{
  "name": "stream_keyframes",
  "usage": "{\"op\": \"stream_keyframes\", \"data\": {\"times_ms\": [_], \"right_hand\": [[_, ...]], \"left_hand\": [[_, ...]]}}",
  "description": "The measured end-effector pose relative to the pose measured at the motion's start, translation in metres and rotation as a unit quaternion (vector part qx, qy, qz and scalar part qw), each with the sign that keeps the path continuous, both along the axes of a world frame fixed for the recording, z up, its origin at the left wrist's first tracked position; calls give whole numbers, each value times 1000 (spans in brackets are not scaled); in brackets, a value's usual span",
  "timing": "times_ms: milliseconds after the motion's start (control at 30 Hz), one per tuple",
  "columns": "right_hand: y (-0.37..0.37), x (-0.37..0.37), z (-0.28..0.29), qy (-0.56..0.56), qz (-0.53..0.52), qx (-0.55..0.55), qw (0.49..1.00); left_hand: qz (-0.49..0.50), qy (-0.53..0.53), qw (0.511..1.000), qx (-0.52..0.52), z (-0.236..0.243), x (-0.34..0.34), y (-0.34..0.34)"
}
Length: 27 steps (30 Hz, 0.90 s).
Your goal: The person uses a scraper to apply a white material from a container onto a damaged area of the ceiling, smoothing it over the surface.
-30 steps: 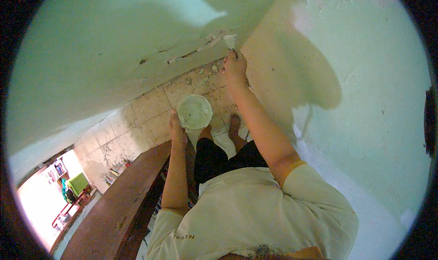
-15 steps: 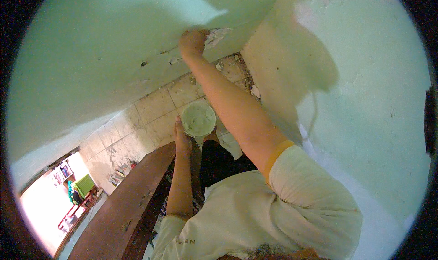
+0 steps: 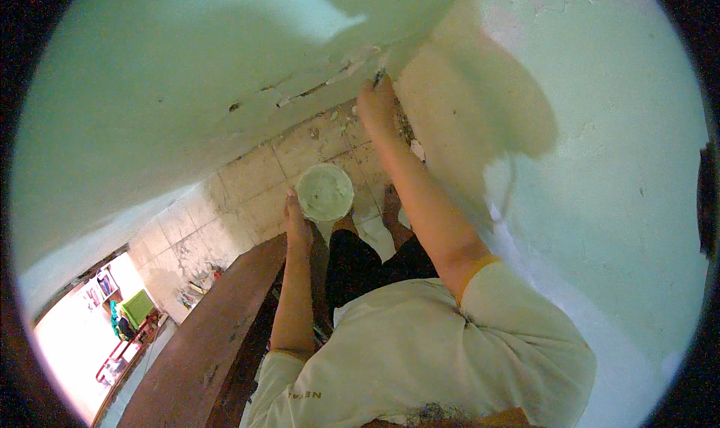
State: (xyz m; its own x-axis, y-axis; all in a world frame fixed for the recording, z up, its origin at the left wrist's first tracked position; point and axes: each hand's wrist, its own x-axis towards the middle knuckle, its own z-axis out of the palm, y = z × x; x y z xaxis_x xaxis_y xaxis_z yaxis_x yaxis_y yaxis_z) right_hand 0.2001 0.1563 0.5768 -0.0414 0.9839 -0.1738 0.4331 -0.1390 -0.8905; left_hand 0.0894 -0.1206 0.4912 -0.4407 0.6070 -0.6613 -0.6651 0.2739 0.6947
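My left hand (image 3: 297, 224) grips the side of a round, pale bowl (image 3: 325, 193) with light greenish-white paste in it, held level over the floor. My right hand (image 3: 376, 107) is closed, near the corner where two walls meet. A small dark thing (image 3: 379, 77) sticks out past its fingers toward the wall; it is too small to tell its kind. Beside that hand, the green wall (image 3: 187, 75) has a long strip of cracked, chipped plaster (image 3: 322, 87) low down, with dark gaps in it.
Debris lies on the tiled floor (image 3: 251, 169) along the wall's foot. A brown wooden piece of furniture (image 3: 217, 323) stands close by my left arm. The pale right wall (image 3: 600, 165) rises beside my right arm. A bright doorway (image 3: 90, 330) shows at far left.
My right hand has moved right and down from the cracked plaster to the corner, uncovering the damaged strip. My left hand and the bowl have stayed almost in place.
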Motion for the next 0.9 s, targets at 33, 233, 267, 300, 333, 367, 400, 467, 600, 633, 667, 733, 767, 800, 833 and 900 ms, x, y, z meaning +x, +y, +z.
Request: {"op": "stream_keyframes", "data": {"times_ms": [33, 233, 267, 300, 333, 367, 400, 467, 600, 633, 667, 733, 767, 800, 833, 900], "right_hand": [[8, -5, -13, -51, 33, 18, 998], [-10, -62, 8, -22, 30, -36, 999], [-17, -66, 5, 6, 2, -16, 1000], [-26, -70, 13, 32, -22, 5, 999], [-41, -64, 21, 65, -16, 5, 998], [-48, -58, 32, 97, -10, 7, 995], [-46, -49, 20, 89, -14, 1, 996], [-42, -30, -18, 72, -22, -11, 997], [-21, -22, -58, 108, -22, -56, 992], [-9, -24, -83, 87, -47, -10, 995], [-6, -32, -86, 66, -60, 31, 996], [2, -39, -91, -168, 83, 113, 976], [4, -47, -84, -279, 158, 150, 935], [0, -59, -69, -191, 98, 122, 969], [-10, -78, -49, -98, 41, 90, 990], [-21, -95, -19, 24, -8, 36, 999]], "left_hand": [[-7, -6, 1000, 14, -1, 0, 0], [-14, -23, 999, 22, 2, 5, 8], [-5, -20, 1000, 7, -3, 5, 3], [8, -19, 1000, -8, -6, 6, -1], [12, -22, 1000, -8, -8, 7, -5], [15, -26, 1000, -7, -5, 9, -6], [13, -29, 999, -4, 0, 10, -3], [0, -19, 1000, 7, 8, 11, 1], [33, -36, 999, -10, -15, 4, -14], [19, -36, 999, -7, -10, 3, -4], [19, -37, 999, -8, -9, 3, -5], [11, -31, 999, -10, -8, 2, -2], [10, -24, 1000, -11, -10, 2, -5], [7, -19, 1000, -12, -12, 2, -7], [10, -16, 1000, -14, -9, 2, -12], [3, -12, 1000, -11, -8, 5, -13]]}}
